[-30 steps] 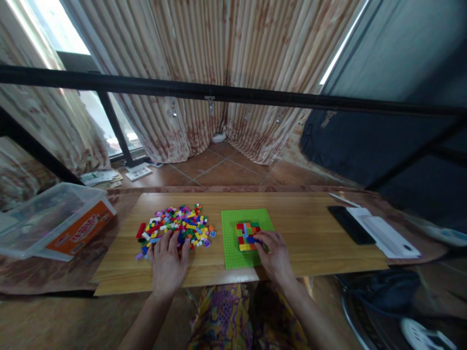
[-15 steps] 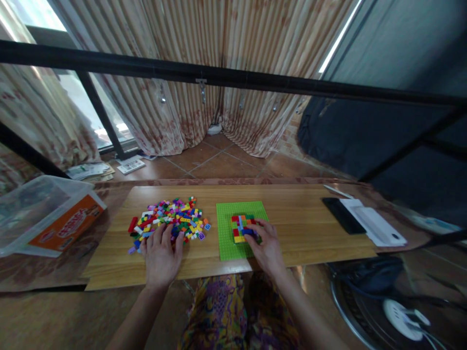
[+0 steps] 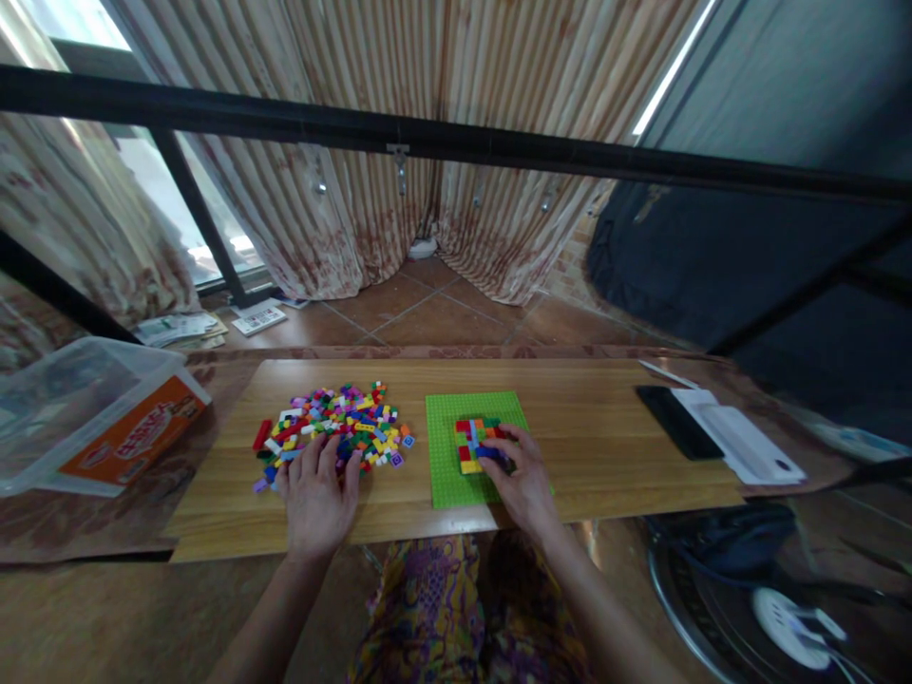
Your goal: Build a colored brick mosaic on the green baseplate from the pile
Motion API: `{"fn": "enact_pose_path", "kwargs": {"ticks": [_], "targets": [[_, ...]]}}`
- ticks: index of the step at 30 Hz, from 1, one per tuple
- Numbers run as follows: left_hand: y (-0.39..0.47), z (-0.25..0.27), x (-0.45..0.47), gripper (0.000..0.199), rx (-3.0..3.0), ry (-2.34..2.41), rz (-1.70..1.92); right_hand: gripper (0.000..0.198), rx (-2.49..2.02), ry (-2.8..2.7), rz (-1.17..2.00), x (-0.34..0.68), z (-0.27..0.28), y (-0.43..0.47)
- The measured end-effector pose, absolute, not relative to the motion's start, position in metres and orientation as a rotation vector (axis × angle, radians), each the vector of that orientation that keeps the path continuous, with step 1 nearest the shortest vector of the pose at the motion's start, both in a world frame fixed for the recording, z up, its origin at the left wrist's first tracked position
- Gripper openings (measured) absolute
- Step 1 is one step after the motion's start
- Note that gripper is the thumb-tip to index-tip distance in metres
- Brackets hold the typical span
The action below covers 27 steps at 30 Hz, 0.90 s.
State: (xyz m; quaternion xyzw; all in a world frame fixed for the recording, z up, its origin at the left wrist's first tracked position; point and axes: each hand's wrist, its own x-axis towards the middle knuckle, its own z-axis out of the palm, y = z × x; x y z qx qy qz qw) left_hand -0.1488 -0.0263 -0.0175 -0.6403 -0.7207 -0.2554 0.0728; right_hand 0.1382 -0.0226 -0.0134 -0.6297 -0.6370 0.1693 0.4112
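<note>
A green baseplate [image 3: 446, 475] lies on the wooden board [image 3: 591, 446] and carries a small patch of red, yellow, blue and orange bricks [image 3: 473, 441]. My right hand [image 3: 522, 478] rests on the plate's right side, its fingertips pressing on the patch's near right corner. A heap of loose coloured bricks [image 3: 332, 424] lies to the left of the plate. My left hand [image 3: 317, 494] lies flat at the heap's near edge, fingers spread and touching the nearest bricks. Whether either hand pinches a brick is hidden by the fingers.
A clear plastic box with an orange label [image 3: 92, 418] stands at the left. A black phone [image 3: 676, 421] and a white device [image 3: 741, 445] lie at the board's right end. A black rail [image 3: 456, 142] crosses above. A fan [image 3: 776, 608] sits on the floor at the right.
My right hand has shifted slightly up over the brick patch. The left hand stays at the heap's edge. The view has tilted a little.
</note>
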Motion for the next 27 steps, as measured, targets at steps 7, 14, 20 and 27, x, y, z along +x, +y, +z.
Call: {"fn": "enact_pose_path", "kwargs": {"ticks": [7, 14, 20, 27], "targets": [[-0.027, -0.016, -0.148, 0.047, -1.919, -2.145, -0.765, 0.042, -1.617, -1.475, 0.385, 0.14, -0.013, -0.015], [-0.026, -0.019, -0.149, 0.046, -1.92, -2.143, -0.773, 0.06, -1.773, -1.473, 0.301, 0.132, -0.024, -0.004], [-0.027, -0.019, -0.148, 0.045, -1.928, -2.158, -0.819, 0.062, -1.76, -1.438, 0.317, 0.128, -0.027, -0.007], [-0.027, -0.019, -0.149, 0.044, -1.933, -2.158, -0.814, 0.065, -1.796, -1.383, 0.42, 0.128, -0.021, -0.008]]}}
